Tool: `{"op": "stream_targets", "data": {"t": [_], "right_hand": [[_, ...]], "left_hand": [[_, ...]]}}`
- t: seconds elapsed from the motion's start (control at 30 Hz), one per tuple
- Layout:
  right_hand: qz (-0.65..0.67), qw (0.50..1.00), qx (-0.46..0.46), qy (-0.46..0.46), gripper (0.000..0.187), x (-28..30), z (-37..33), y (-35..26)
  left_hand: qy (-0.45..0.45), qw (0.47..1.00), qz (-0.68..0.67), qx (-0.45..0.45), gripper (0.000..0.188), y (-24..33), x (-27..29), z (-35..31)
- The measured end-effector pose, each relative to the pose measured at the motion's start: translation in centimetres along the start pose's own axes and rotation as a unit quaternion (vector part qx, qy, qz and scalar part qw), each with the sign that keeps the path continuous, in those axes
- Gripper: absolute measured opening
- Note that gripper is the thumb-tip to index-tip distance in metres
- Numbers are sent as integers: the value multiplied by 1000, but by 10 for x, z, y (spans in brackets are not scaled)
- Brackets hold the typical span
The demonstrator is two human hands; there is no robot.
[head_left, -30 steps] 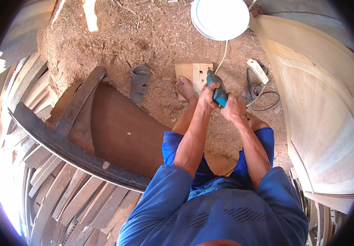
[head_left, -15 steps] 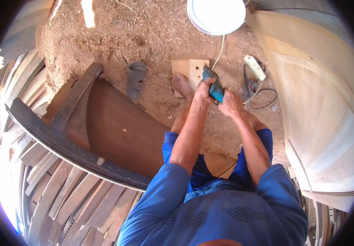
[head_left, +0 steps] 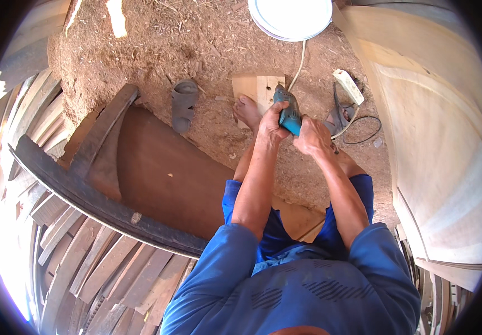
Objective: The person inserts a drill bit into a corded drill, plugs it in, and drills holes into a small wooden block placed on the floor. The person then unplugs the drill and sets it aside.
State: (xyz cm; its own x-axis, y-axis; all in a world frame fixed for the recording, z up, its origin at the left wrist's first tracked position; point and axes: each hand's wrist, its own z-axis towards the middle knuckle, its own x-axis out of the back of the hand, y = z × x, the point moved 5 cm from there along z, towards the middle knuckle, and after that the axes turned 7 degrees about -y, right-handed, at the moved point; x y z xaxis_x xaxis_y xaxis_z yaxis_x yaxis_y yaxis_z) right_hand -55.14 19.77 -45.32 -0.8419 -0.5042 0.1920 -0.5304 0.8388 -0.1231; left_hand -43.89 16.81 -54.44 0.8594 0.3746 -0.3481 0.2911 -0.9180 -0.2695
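A teal power drill (head_left: pixel 290 116) is held in both hands, its nose pointing away from me over a pale wooden board (head_left: pixel 265 96) on the ground. My left hand (head_left: pixel 275 120) wraps round the drill's body near the front. Closed on its rear end is my right hand (head_left: pixel 313 136), which hides the handle. A dark hole shows in the board's far part. Whether the drill's tip touches the board I cannot tell. Beside the board lies a thinner wooden piece (head_left: pixel 244 86), with my bare foot (head_left: pixel 247 111) resting at its near part.
A white power strip (head_left: pixel 348 86) and a dark cable loop (head_left: pixel 367 129) lie right of the drill. A grey sandal (head_left: pixel 184 106) sits left. A white round lid or bucket (head_left: pixel 291 19) is beyond. A large curved panel (head_left: pixel 439 151) stands right; a brown board (head_left: pixel 163 173) and stacked timber (head_left: pixel 104 268) are left.
The whole view has shifted slightly, with the ground sitting a little higher. Both hands still grip the drill, which has tilted slightly over the board.
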Motion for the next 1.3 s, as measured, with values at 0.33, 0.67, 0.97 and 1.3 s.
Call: {"op": "stream_targets", "data": {"t": [0.33, 0.67, 0.97, 1.3], "right_hand": [[11, 1000, -14, 11, 37, 2, 10, 4], [-72, 997, -32, -13, 44, -6, 44, 8], [-156, 986, 64, 6, 29, 28, 32, -4], [-100, 988, 113, 3, 54, 14, -50, 10]], "left_hand": [[-2, 1000, 28, 13, 42, -4, 9, 17], [-79, 993, -67, 48, 30, -1, 34, 62], [-61, 993, -99, -35, 42, -5, 14, 33], [-106, 993, -52, -19, 44, -39, 12, -47]]}}
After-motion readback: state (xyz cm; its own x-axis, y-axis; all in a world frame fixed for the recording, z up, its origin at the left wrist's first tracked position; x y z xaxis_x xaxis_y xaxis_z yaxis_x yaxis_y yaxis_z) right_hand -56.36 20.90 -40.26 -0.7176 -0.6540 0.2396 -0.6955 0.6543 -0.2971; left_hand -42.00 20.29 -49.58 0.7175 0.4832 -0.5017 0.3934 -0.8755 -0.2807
